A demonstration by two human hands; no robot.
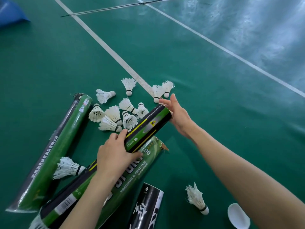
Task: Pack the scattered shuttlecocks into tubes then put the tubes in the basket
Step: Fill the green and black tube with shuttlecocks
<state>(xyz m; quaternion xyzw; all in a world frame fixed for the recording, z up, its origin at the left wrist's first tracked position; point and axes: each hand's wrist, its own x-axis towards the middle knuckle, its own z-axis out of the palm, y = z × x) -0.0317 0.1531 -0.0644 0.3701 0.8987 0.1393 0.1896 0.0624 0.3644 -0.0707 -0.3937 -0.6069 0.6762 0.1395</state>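
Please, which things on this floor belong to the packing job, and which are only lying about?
Job: short green tube gripped by the left hand, right hand at its far end; scattered shuttlecocks; long green tube; printed green tube; black tube; white cap, probably a lid.
Lying about: blue object, top left, unclear what; white court lines.

Green court floor (198, 76) under the grip. One white line (105, 45) ends just beyond the grip and runs away to the left; a second line (231, 52) lies well off right. Blue object (11, 14) far beyond, left. Thin dark cord (115, 7) far beyond. White cap (238, 215) nearer, to the right.
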